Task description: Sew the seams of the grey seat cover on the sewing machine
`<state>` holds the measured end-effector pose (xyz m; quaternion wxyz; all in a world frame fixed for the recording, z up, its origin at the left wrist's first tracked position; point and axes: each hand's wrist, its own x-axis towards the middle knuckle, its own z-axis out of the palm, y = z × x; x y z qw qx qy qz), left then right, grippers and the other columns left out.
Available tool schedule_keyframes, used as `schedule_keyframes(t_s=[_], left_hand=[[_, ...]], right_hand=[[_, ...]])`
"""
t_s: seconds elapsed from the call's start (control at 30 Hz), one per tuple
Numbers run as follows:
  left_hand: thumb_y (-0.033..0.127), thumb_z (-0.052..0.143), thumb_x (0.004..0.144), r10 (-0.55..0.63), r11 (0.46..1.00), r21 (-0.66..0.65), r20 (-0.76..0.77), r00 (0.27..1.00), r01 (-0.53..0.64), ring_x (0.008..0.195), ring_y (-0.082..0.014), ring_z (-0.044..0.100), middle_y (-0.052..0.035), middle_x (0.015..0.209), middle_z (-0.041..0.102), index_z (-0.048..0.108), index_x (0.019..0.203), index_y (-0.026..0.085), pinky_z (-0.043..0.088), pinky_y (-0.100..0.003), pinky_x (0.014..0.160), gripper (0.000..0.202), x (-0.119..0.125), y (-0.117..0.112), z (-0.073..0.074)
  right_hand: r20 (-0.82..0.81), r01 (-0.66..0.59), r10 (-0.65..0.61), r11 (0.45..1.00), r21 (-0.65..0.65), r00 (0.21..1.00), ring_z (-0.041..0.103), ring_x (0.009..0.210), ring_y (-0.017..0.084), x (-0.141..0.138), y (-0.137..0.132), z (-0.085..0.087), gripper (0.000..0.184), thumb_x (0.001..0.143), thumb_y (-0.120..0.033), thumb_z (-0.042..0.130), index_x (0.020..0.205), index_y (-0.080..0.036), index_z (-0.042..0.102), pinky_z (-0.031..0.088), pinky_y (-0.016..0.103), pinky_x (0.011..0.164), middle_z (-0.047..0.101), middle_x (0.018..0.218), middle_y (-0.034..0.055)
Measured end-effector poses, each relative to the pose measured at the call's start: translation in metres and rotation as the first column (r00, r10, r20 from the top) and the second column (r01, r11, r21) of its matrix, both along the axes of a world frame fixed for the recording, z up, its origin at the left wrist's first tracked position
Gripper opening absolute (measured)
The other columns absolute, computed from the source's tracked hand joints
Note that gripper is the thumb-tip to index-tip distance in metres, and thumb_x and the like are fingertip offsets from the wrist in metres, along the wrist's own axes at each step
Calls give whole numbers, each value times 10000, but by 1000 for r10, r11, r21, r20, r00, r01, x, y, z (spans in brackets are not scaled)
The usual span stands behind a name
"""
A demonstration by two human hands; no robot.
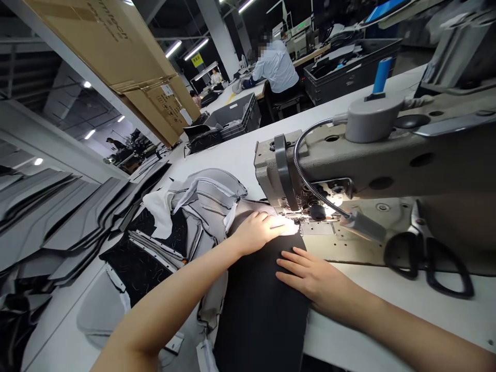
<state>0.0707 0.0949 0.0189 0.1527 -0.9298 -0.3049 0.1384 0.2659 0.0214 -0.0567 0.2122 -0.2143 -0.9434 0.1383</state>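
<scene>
- Two bare hands at work here, both on the black panel (263, 320), which lies in front of the sewing machine (333, 139), its far end up by the lit stitching area.
- Your left hand (263, 230) sits over that far end, fingers stretched right into the glare beside the machine head; the light washes out the fingertips, so whether that grip pinches anything, I cannot tell.
- Your right hand (310, 276) is nearer, palm down, fingers spread across the panel's right edge, its grip loose and closed on nothing.
- Look left of the panel: a bunched grey padded piece (213, 191) with seams showing, and a white cloth strip (159, 212) draped at its left.
- Over on your right, black-handled scissors (426, 248) lean against the machine's base, handles down towards the white desk (349, 330), and the small lamp (362, 225) hangs at the end of its bendy metal neck.
- Far left, grey panels (77, 217) in layered stacks; far beyond the machine, a co-worker (277, 70) in a light blue shirt sits beside a dark crate (349, 77).
</scene>
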Motion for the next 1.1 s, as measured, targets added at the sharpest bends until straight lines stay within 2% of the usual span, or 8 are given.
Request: schedule_keyframes(t_s=[0.2,0.37,0.47,0.6,0.7,0.9,1.0,1.1], left_hand=[[213,485,930,53,996,-72,4,999,-52,1137,-221,491,-42,1277,539,510,1268,244,461,-324,850,341,25,-15,9],[189,504,912,156,982,-103,-52,986,-160,1085,-236,530,-83,1173,588,521,1252,194,471,-335,853,340,43,-23,12],[153,468,911,230,966,-112,-57,972,-235,1005,-240,566,-89,1102,608,516,1239,164,482,-337,824,331,50,-25,9],[74,410,883,255,954,-155,-28,966,-257,988,-245,567,-118,1119,593,510,1217,98,471,-349,855,350,57,-25,5],[-13,439,763,324,912,-276,26,946,-305,1028,-247,551,-125,1167,569,481,1252,100,463,-349,886,503,58,-22,7],[-55,389,618,484,797,-490,167,859,-354,1111,-256,521,-141,1179,563,528,1214,124,459,-331,917,637,58,-21,6],[-40,391,609,524,758,-549,191,830,-352,1126,-261,512,-148,1212,541,547,1176,122,451,-325,933,610,58,-23,0],[-34,386,621,528,753,-574,237,815,-321,1143,-249,497,-134,1219,533,565,1114,124,438,-319,951,547,58,-24,-5]], right_hand=[[-59,30,-24,994,105,998,477,1212,276,8,-4,-10,483,755,-46,476,1212,-161,585,378,455,1040,562,1268,120],[-67,76,-68,989,130,995,447,1240,287,11,-4,-18,469,788,-50,471,1232,-162,573,382,475,1030,522,1307,149],[-17,87,-86,995,48,996,344,1306,329,11,-4,-13,564,744,-68,510,1304,-136,508,341,527,1042,411,1390,193],[36,-118,124,983,-138,992,215,1363,322,10,-10,3,729,685,-143,576,1390,-194,400,210,547,1099,300,1460,176],[5,-206,211,960,-191,977,247,1357,292,-5,-16,7,616,776,-193,535,1380,-199,415,181,494,1124,359,1442,136],[-43,26,-33,985,-171,998,505,1149,294,-62,-19,-1,430,849,-162,484,1274,-151,542,359,461,1029,584,1198,152],[-32,59,-67,978,-198,997,542,1096,286,-74,-17,-3,435,849,-126,464,1278,-132,537,410,434,990,590,1197,146],[-12,61,-65,975,-214,998,545,1096,285,-73,-17,-4,454,832,-108,456,1280,-115,531,418,420,983,579,1216,153]])
